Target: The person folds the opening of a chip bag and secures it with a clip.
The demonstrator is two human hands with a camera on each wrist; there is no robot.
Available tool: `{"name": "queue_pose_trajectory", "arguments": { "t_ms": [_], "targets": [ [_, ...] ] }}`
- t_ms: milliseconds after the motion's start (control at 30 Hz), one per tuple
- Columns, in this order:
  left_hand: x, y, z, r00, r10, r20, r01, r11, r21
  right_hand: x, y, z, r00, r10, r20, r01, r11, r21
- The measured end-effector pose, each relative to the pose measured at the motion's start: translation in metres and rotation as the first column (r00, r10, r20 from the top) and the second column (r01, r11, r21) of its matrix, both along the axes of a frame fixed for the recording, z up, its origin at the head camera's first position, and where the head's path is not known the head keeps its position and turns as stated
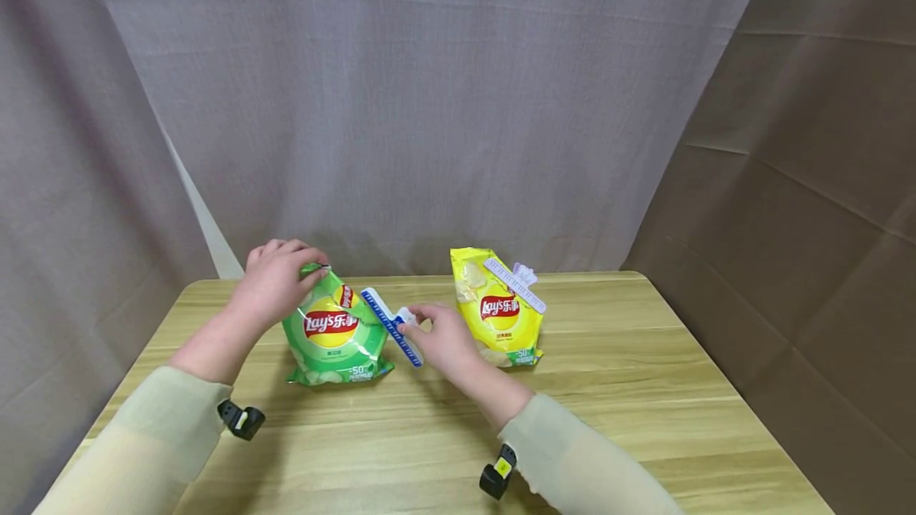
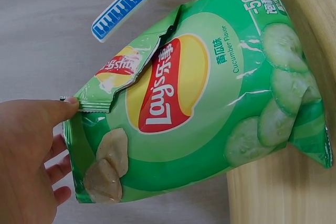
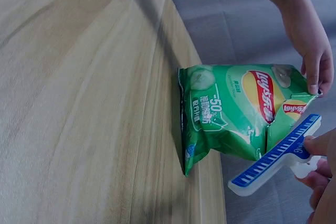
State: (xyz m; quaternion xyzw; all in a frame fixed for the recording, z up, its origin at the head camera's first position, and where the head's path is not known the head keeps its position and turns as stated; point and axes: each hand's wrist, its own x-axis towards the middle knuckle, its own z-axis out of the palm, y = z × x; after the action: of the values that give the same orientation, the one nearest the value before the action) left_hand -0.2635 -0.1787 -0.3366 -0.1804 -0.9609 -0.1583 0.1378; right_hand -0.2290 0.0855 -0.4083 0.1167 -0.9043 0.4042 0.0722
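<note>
A green chip bag (image 1: 325,358) stands on the table, its top right corner folded down over the front. With thumb in front and fingers behind, my left hand (image 1: 275,284) pinches the bag's top edge at the fold (image 2: 118,74). Right of the bag, my right hand (image 1: 445,338) holds a white bag clip (image 3: 275,155) by its handle. A blue strip with a piano-key pattern runs along the clip. The clip slants near the folded edge; whether it touches the bag, I cannot tell.
A yellow chip bag (image 1: 511,336) stands to the right, just beyond my right hand. Across its folded top right corner sits a pale purple clip (image 1: 515,285). Grey curtains (image 1: 458,118) hang behind the wooden table (image 1: 630,412), and a brown one (image 1: 801,205) at the right.
</note>
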Motion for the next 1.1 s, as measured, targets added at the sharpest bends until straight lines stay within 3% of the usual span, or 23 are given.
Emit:
{"name": "queue_pose_trajectory", "arguments": {
  "t_ms": [367,1100],
  "targets": [
    [-0.001,-0.001,0.001,1.000,-0.010,-0.006,0.010,1.000,-0.004,-0.004,-0.005,0.000,0.991,-0.007,-0.131,0.015,0.998,0.062],
    [-0.002,-0.003,0.001,0.999,-0.036,-0.014,0.036,0.999,-0.011,-0.016,-0.019,-0.002,0.976,0.003,-0.218,0.036,0.984,0.175]
  ]
}}
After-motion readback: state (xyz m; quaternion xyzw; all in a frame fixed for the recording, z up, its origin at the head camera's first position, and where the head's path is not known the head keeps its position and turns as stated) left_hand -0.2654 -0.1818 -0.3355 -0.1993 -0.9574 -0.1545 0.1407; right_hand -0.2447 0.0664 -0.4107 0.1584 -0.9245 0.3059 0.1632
